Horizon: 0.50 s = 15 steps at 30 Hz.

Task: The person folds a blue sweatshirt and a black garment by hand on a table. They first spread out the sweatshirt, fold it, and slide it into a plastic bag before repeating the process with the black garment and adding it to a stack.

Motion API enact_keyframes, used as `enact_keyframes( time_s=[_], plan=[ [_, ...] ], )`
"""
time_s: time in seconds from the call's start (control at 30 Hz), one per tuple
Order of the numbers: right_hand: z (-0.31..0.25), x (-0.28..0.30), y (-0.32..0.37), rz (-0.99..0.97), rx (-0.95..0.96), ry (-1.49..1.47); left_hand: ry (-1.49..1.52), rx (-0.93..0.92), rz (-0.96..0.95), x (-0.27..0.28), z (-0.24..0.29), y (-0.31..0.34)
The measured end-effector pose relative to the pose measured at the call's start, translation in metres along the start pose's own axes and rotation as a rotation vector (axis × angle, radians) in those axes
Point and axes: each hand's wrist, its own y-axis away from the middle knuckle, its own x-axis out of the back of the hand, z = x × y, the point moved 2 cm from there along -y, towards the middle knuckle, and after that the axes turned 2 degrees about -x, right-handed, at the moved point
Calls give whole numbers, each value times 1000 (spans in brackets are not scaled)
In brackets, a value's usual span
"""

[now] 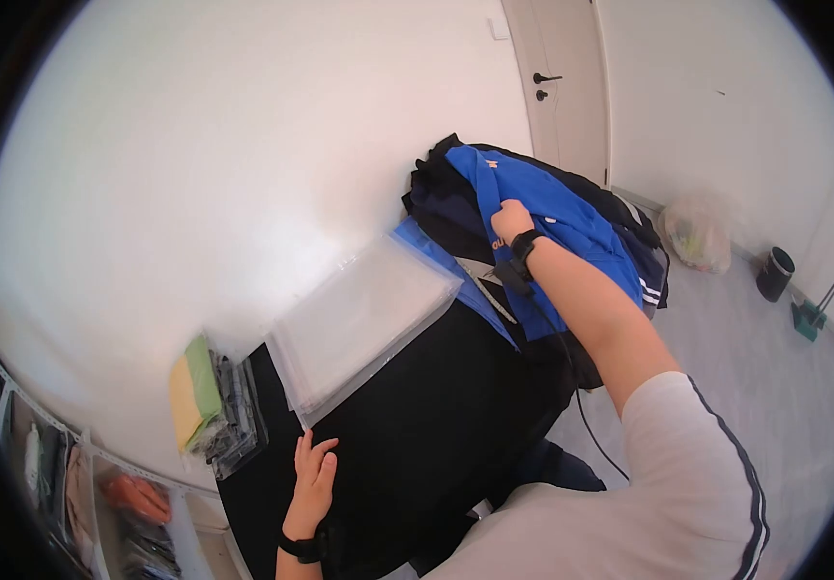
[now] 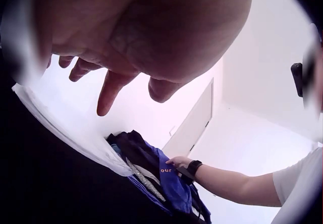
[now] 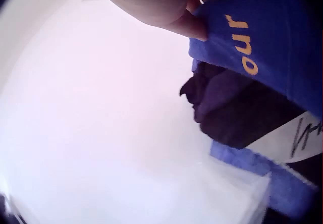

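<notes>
My right hand (image 1: 512,221) grips the edge of a blue garment (image 1: 572,208) with orange lettering, on top of a heap of clothes at the table's far end. Its thumb presses on the blue cloth (image 3: 262,37) in the right wrist view, with dark clothing (image 3: 227,108) showing beneath. My left hand (image 1: 313,478) is held with fingers spread, over the black table (image 1: 407,416) near the front corner of a stack of clear plastic bags (image 1: 369,319). Nothing is in it. In the left wrist view the fingers of this hand (image 2: 113,90) point away, toward the bags.
Folded garments in plastic (image 1: 233,406), beside yellow and green packs (image 1: 195,391), lie at the table's left end. Shelves with clothing (image 1: 137,498) stand at lower left. A filled plastic bag (image 1: 697,235), a black bin (image 1: 776,274) and a green dustpan (image 1: 807,319) are on the floor at right.
</notes>
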Motion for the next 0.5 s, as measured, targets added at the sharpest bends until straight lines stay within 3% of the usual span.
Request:
enact_keyframes(
  time_s=[0.03, 0.07, 0.13, 0.2, 0.27, 0.33, 0.4, 0.47, 0.5],
  plan=[
    [-25, 26, 19, -99, -83, -238, 40, -2, -30, 1, 1, 1],
    [-31, 31, 16, -100, -80, -235, 43, -1, -27, 3, 3, 2],
    [-54, 45, 17, -318, 108, -841, 233, 35, -45, 5, 10, 3],
    [-100, 64, 56, -278, 209, -1164, 348, 56, -45, 4, 20, 2],
    [-137, 80, 109, -304, 328, -1202, 460, 80, -45, 1, 28, -2],
    [-163, 106, 181, -526, 417, -1145, 729, 61, -21, -5, 33, -6],
    [-166, 111, 234, -587, 564, -947, 824, 38, -16, -10, 36, -9],
    [-159, 99, 280, -842, 625, -914, 1150, -105, 35, -15, 42, -12],
    [-149, 84, 299, -1044, 512, -936, 1214, -158, 69, -20, 37, -13]
  ],
)
